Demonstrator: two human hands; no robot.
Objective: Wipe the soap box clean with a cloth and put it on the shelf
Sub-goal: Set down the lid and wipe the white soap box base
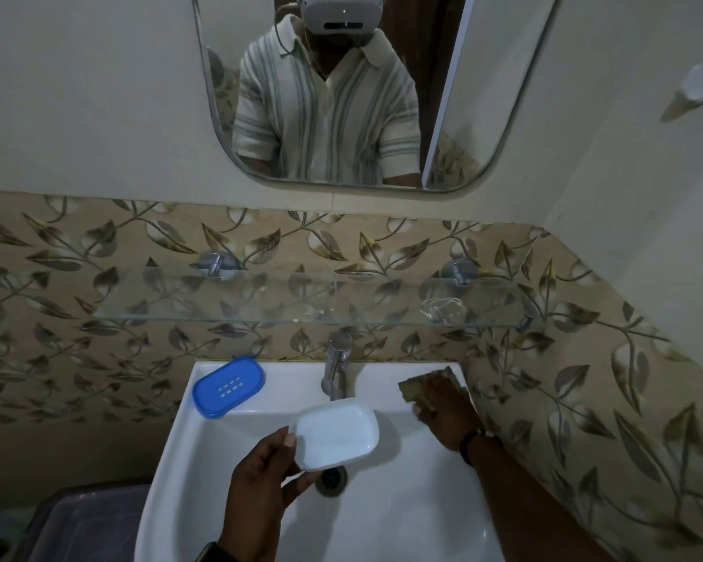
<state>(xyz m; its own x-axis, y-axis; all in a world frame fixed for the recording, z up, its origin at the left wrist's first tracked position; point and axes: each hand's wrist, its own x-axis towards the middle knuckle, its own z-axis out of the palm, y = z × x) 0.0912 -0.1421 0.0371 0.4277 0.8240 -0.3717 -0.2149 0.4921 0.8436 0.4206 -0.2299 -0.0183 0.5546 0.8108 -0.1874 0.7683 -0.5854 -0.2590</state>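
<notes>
- White soap box half (pixel 335 434) is held over the sink (pixel 402 500) w/ hollow side up, prob. so the inside can be reached for wiping.
- It is pinched at its near-left edge by the left hand (pixel 266 476), thumb on the rim; rest of the box is left free.
- Cloth (pixel 421 389) lies on the sink's back-right corner, pressed under the right hand (pixel 447 415); fingers are laid flat on it, apparently for a pickup. Box and cloth are apart.
- Blue lid (pixel 229 386) is parked on the back-left rim, approx. out of the way.
- Glass shelf (pixel 260 302) runs above the tap (pixel 335 367); box not yet on it.
</notes>
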